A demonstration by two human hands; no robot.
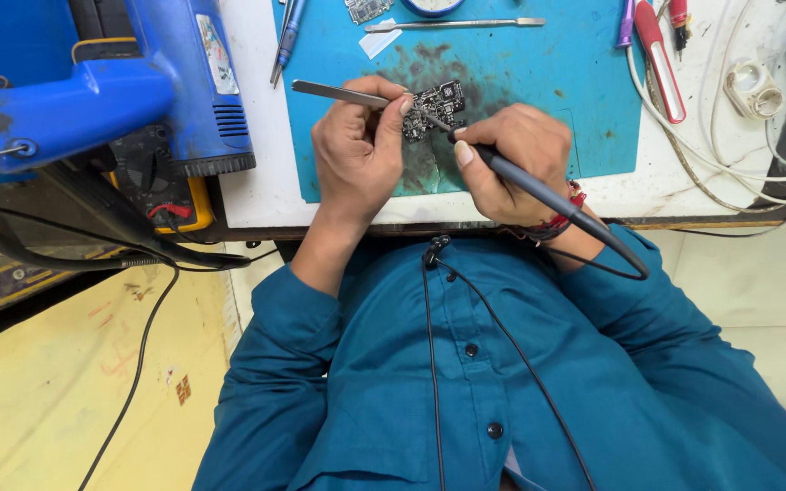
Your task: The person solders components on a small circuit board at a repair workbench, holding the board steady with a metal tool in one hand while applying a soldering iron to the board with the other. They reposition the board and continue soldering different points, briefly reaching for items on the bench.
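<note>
Teal button-up shirt cloth (466, 382) filled the lower frame, nearest the lens, with a thin black cord (432, 364) running down its front. Just beyond it, both hands met over the small dark circuit board (436, 106), which lay on the scorched blue-green work mat (539, 82) near the mat's middle, its long axis tilted slightly, running from the left hand toward the mat's far right.

The left hand (357, 150) was clenched around slim silver metal tweezers (343, 92), whose tips reached the board's near-left edge. The right hand (516, 164) gripped a black pen-shaped soldering iron (548, 195) like a pencil, tip touching the board's near edge. Both hands sat equally close, the board just beyond their fingertips.

Left of the mat stood a bulky blue plastic hot-air station (120, 82) bearing a pale rectangular label on its side, and below it a yellow-and-black meter (170, 186). Beyond the board on the mat lay a flat steel spatula tool (452, 25). Right of the mat rested a red-handled tool (659, 59) and looping white cables (730, 145).
</note>
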